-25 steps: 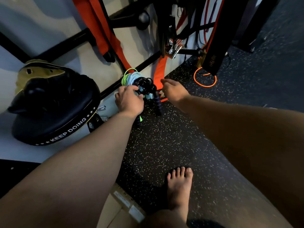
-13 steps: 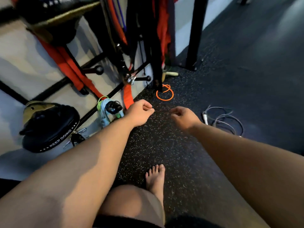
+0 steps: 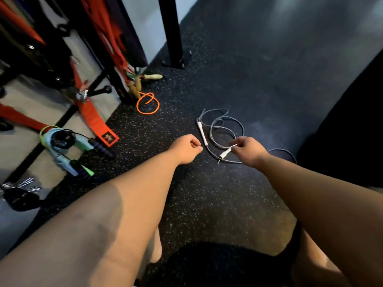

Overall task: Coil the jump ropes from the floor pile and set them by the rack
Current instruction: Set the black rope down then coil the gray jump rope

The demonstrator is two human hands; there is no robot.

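A grey jump rope (image 3: 222, 129) with white handles lies in loose loops on the dark speckled floor. My right hand (image 3: 248, 151) pinches one white handle (image 3: 227, 152) of it. The other white handle (image 3: 202, 132) lies on the floor between my hands. My left hand (image 3: 186, 149) hovers just left of the rope, fingers curled shut around nothing. Coiled ropes with blue, green and purple handles (image 3: 64, 145) lie by the rack's base (image 3: 68, 114) at the left.
An orange rope loop (image 3: 148, 103) and tan handles (image 3: 136, 85) lie near the rack's foot. Red straps (image 3: 93, 119) hang from the rack. A black post (image 3: 172, 32) stands behind. A black pad (image 3: 19, 198) lies at the left edge. My knee fills the bottom.
My view and both hands have swung right, away from the coiled ropes left by the rack. My right hand has reached the grey rope and pinched a white handle.
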